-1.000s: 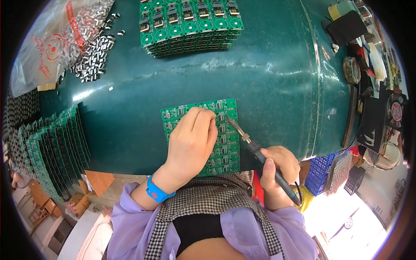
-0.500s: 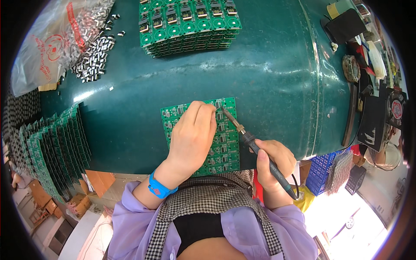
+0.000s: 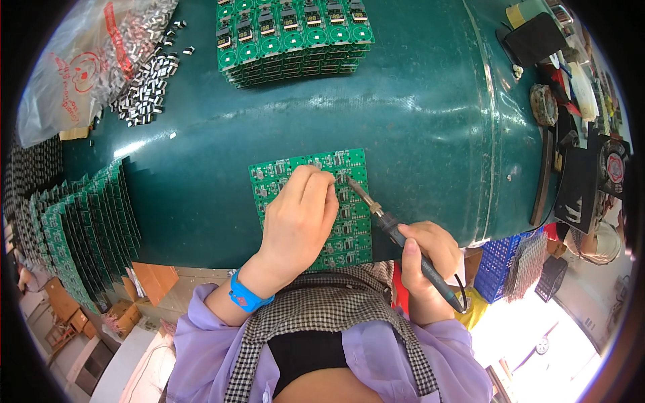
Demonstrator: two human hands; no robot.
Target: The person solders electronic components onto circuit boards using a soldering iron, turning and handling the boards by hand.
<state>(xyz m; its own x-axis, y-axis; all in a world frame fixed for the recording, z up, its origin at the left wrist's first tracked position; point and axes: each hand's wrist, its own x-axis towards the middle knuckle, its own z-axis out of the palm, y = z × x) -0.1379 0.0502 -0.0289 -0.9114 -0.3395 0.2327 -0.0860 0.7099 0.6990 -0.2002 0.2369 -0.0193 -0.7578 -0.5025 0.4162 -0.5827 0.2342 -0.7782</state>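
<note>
While left hand [image 3: 299, 215] fingers pinch onto the circuit board panel [image 3: 349, 161], right hand [image 3: 423, 252] fingers grip soldering iron [image 3: 396, 232], tip beside them.

Middle of the panel [image 3: 339, 201] hidden under the left hand [image 3: 299, 215] — whatever the fingertips pinch too small to tell. Iron [image 3: 403, 238] grip buried in the right hand [image 3: 423, 258]. Bag [image 3: 80, 60] and top stack [image 3: 295, 37] cut off by the rim — parts [image 3: 144, 97] too small to make out.

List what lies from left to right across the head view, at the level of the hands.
Fanned green boards → left hand → soldering iron → right hand → blue crate.
</note>
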